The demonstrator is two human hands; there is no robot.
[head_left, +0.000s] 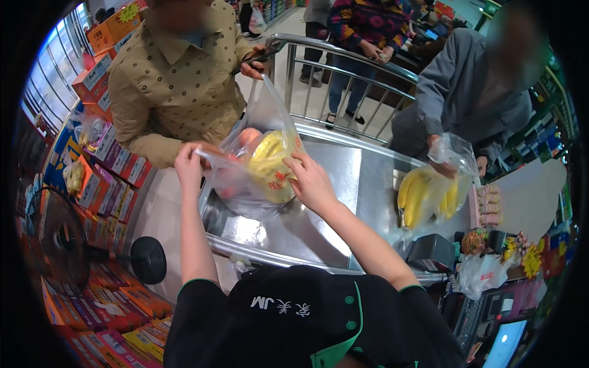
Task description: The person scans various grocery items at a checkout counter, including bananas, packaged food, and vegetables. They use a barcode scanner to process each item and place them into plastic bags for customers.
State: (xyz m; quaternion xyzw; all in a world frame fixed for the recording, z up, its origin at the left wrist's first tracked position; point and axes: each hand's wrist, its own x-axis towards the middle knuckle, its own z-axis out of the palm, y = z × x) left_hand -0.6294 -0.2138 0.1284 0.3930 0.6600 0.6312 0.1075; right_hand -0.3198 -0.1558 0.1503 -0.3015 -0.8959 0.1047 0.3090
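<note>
Stainless-steel checkout counter [328, 178], shop floor beyond it, shelves of colourful boxes [110, 178] down the left side. On the counter's left part: a large translucent plastic carrier bag [265, 101], holding round reddish fruit [249, 136] and, nearer the right, yellow bananas [270, 147] in a thin bag with red print. Left hand [189, 164]: thumb and fingers closed in a pinch on the carrier's left edge. Right hand [311, 183]: fingers part-curled, touching the bananas' side; cannot tell whether they grip any film. Facing across, a person in a tan patterned shirt [178, 80], one hand [251, 67] at the bag's raised top. Step in hand, my judgement: settling the fruit inside the carrier. Next move would call for the left pinch to hold while the right eases clear without snagging film. Farther right, more bagged bananas [414, 191], beside a person in grey [460, 80]; metal railing [346, 46] behind.
</note>
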